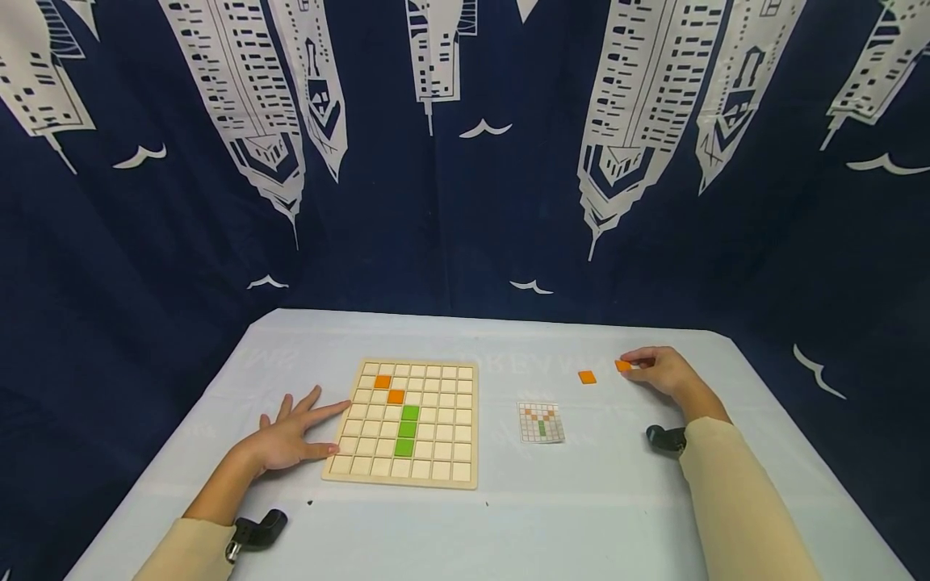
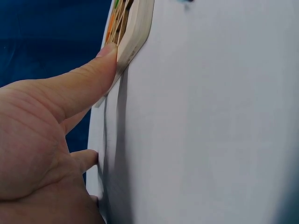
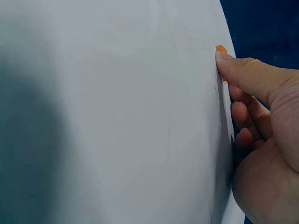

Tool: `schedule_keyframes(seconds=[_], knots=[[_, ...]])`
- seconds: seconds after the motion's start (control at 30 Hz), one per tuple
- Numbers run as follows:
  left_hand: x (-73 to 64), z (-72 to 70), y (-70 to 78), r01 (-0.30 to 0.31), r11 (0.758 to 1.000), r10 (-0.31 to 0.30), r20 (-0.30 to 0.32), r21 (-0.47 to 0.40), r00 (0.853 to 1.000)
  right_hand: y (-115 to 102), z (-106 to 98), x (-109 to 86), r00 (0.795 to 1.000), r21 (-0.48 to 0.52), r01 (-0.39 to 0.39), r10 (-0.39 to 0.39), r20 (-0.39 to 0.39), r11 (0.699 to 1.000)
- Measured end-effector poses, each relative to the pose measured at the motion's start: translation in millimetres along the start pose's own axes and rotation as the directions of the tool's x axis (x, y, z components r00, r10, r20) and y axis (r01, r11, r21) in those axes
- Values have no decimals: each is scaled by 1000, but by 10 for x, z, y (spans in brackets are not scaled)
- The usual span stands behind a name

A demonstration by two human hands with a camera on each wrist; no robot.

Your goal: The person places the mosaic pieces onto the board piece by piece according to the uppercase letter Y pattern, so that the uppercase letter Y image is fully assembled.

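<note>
A wooden grid board (image 1: 400, 483) lies on the white table, left of the middle. Two orange tiles (image 1: 382, 382) step diagonally down its upper left, and below them green tiles (image 1: 407, 429) form a short column. With fingers spread, my left hand (image 1: 286, 440) touches the board's left edge; the left wrist view shows the thumb (image 2: 88, 77) on the rim. My right hand (image 1: 663, 375) pinches an orange square tile (image 1: 622, 365) between thumb and fingers at the far right. Another loose orange tile (image 1: 587, 377) lies flat just left of it.
Between the board and my right hand lies a small pattern card (image 1: 541, 423) with a printed grid of orange and green squares. A dark blue cloth (image 1: 443, 218) with white buildings hangs behind the table (image 1: 552, 516). Black wrist devices (image 1: 260, 530) are on both arms.
</note>
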State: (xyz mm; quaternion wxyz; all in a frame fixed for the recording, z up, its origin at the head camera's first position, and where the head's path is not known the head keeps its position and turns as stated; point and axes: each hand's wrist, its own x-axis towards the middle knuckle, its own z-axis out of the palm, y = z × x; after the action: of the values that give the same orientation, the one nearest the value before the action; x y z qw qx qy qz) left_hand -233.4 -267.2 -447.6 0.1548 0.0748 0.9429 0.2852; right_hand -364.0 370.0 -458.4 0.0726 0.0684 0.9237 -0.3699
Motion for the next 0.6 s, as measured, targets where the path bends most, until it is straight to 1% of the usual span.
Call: schedule_keyframes(seconds=[0.17, 0.37, 0.6], knots=[[3, 1, 3, 6, 1000, -6, -2, -3, 1000, 0, 4, -37, 1000, -25, 13, -13, -2, 1000], [6, 3, 6, 11, 1000, -11, -3, -7, 1000, 9, 23, -64, 998, -60, 57, -58, -24, 997], [1, 1, 20, 16, 1000, -16, -2, 15, 1000, -19, 31, -108, 997, -87, 73, -76, -31, 994]])
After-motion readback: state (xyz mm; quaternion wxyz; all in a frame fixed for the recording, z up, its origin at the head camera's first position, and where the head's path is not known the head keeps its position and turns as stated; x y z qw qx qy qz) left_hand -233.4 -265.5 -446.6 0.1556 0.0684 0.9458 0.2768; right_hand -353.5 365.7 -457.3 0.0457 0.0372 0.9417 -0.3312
